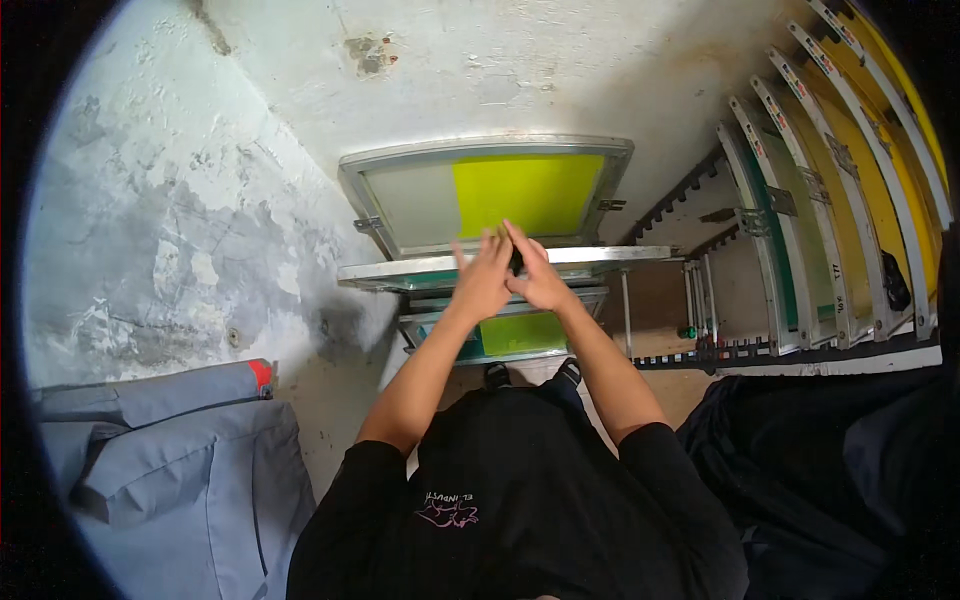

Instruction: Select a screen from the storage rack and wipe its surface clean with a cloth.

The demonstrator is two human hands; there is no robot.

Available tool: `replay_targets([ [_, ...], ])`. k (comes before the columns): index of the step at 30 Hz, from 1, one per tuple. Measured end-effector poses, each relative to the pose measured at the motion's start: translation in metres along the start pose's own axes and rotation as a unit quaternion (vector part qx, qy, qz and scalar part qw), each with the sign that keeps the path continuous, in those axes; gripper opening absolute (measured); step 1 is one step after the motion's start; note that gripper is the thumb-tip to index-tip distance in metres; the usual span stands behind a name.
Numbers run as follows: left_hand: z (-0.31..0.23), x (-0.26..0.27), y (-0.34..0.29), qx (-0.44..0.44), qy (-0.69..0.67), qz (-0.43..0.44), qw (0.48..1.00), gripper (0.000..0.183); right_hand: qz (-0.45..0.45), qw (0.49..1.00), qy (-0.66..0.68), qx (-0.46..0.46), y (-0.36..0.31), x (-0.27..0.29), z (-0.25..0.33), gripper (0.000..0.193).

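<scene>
My left hand (482, 281) and my right hand (543, 283) meet in front of me, fingertips touching, above the edge of a metal-edged screen frame (395, 270). The left fingers are stretched and spread, slightly blurred. On the right hand the fingers point up and toward the left. A small dark patch shows between the palms; whether it is a thing or a gap I cannot tell. Behind the hands, a screen frame with a yellow-green panel (525, 195) leans on the wall. Lower down, between my forearms, stands another frame with a green panel (522, 335).
Several yellow and green screen frames (815, 190) stand in a black-toothed rack (735, 352) at the right. Grey cloth (215, 480) hangs at the left, dark cloth (810, 470) at the lower right. A peeling wall (170, 220) closes off the left side.
</scene>
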State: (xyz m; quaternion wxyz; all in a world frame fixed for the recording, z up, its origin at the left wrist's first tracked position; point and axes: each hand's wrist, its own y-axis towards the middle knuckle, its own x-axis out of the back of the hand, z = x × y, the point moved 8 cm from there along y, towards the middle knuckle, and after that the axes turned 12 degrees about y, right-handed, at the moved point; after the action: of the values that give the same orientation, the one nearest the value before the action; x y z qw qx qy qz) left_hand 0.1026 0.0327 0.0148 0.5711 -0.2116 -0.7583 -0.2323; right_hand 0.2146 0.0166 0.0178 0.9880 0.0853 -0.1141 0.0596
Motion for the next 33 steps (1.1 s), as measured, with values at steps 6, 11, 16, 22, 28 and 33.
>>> replay_targets([
  [6, 0.002, 0.009, 0.015, -0.075, -0.109, 0.008, 0.991, 0.097, -0.006, 0.996, -0.061, 0.058, 0.006, -0.006, 0.007, 0.102],
  [11, 0.056, 0.014, 0.012, 0.030, 0.051, 0.023, 0.998, 0.101, -0.006, 0.954, -0.292, 0.067, 0.000, -0.025, 0.013, 0.079],
  [16, 0.072, 0.003, 0.014, 0.003, 0.000, 0.070, 0.998, 0.096, 0.000, 0.936, -0.352, 0.005, -0.006, -0.028, 0.013, 0.062],
  [22, 0.078, -0.004, 0.019, 0.015, 0.029, 0.099, 0.995, 0.081, 0.023, 0.905, -0.423, -0.042, -0.025, 0.037, 0.000, 0.061],
  [28, 0.073, -0.006, 0.016, 0.008, 0.052, 0.110, 0.993, 0.074, -0.152, 0.856, -0.441, -0.224, -0.105, 0.217, -0.042, 0.060],
  [33, 0.063, -0.003, 0.011, -0.002, 0.070, 0.104, 0.992, 0.072, -0.194, 0.850, -0.434, -0.228, -0.094, 0.201, -0.056, 0.059],
])
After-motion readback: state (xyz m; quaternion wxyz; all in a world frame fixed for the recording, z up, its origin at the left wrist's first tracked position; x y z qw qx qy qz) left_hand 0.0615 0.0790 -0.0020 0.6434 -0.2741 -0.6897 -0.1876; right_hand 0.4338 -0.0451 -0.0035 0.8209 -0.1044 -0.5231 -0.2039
